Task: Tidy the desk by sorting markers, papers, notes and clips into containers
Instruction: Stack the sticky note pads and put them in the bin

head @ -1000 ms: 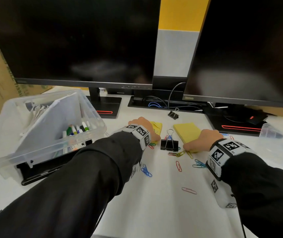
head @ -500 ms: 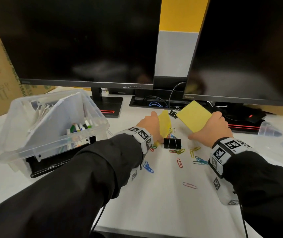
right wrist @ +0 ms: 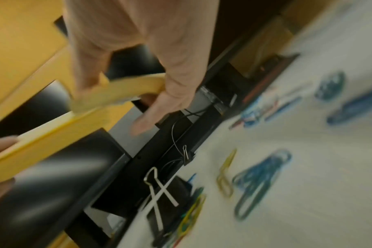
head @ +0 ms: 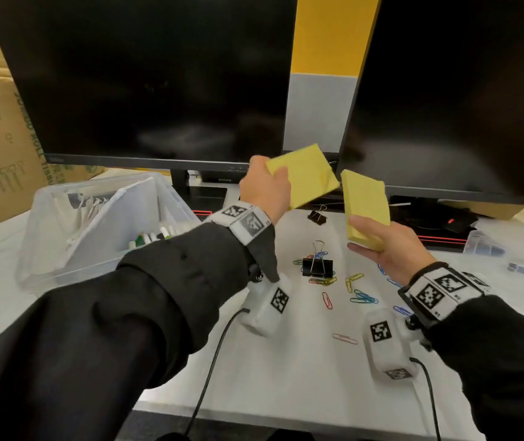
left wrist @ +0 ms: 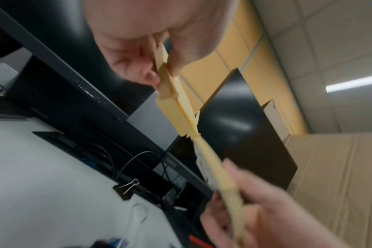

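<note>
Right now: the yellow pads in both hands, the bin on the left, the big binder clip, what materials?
Yellow pads: paper, matte; stacked sheet edges show, one bends. Bin: clear plastic, slightly frosted; contents show through. Big binder clip: black body with shiny wire handles, probably metal.

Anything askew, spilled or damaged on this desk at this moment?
Coloured paper clips lie scattered loose across the white desk around a large black binder clip, unsorted. The yellow sticky-note pad in the right hand bows under the grip. The left hand holds a second yellow pad. No damage visible.
</note>
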Demonstrator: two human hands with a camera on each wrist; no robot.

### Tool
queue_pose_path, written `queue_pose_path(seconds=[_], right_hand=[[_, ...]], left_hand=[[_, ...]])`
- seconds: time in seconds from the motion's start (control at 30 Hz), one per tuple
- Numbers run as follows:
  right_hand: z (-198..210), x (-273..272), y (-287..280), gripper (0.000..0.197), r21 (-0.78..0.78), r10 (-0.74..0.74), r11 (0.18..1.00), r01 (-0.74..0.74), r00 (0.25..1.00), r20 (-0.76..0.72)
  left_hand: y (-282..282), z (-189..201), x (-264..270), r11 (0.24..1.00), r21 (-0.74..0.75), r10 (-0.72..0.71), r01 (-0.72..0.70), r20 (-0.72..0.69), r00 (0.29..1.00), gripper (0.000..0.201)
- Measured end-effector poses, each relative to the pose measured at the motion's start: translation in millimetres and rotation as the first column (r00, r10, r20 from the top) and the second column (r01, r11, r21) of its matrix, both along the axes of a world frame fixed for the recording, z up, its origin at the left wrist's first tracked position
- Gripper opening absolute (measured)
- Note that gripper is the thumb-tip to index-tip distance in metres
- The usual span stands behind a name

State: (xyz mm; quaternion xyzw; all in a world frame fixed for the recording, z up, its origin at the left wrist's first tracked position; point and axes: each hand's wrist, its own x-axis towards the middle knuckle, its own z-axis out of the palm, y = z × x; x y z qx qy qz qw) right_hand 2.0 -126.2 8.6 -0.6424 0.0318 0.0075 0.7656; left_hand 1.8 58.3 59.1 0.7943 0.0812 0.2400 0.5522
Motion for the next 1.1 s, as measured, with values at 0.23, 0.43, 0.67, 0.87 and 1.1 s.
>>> queue_pose_path(seconds=[0.23,0.43,0.67,0.87,1.1], right_hand=[[-8,-7,-2,0.037,0.036,0.037,0.999,-0.037,0.999,0.002],[5,-13,9,0.029,0.117,0.050,0.992,-0.056,0.998,0.048],[10,-24,10,0.046,-0.105,0.081,0.993,-0.058,0.968,0.236],[12,-24,-1,0.040,-0.514,0.086,0.827,0.228,0.851,0.517],[31,-34,1,0.049,-0.559,0.390,0.829,-0.021,0.739,0.550]], left_hand=[[1,28,-9,0.768,-0.627,-0.170,0.127,-0.010,0.985,0.036],[-5,19,-27,0.475,-0.790,-0.488,0.389,0.131,0.863,0.039],[-11,12,-30,0.664,-0.666,-0.451,0.339,0.005,0.892,0.037],[7,10,-15,0.707,-0.688,-0.276,0.167,-0.051,0.960,0.071],[7,2,-29,0.793,-0.511,-0.540,0.331,-0.341,0.769,0.044]])
